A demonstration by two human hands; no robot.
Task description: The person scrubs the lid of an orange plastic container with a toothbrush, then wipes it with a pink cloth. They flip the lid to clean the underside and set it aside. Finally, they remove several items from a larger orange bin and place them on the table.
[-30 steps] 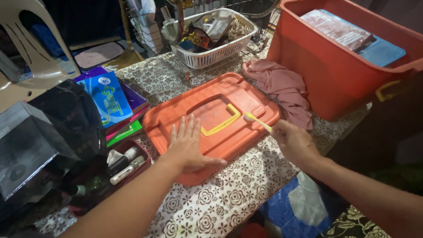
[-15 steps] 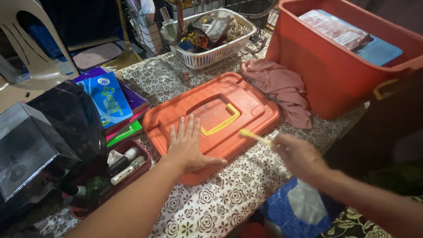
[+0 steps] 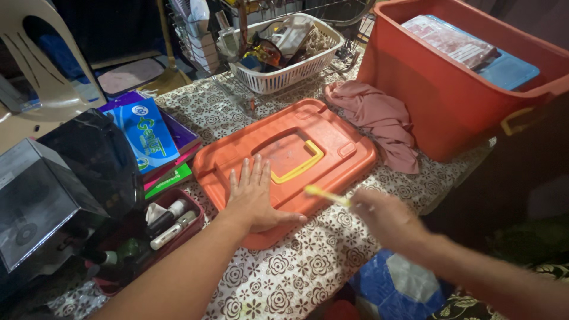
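Left hand (image 3: 256, 198) lies spread flat on an orange lid (image 3: 284, 160). Right hand (image 3: 388, 219), blurred, pinches a thin yellow stick (image 3: 326, 195); its tip is hard to make out.

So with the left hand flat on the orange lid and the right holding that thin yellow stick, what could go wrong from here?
The orange lid lies at the near edge of the table; if the left hand lifts or pushes, it might slide off. The right hand is blurred, so the thin yellow stick could miss its mark or jab the left thumb close by. The pink cloth lies right beside the lid's far corner and may snag if the lid shifts.
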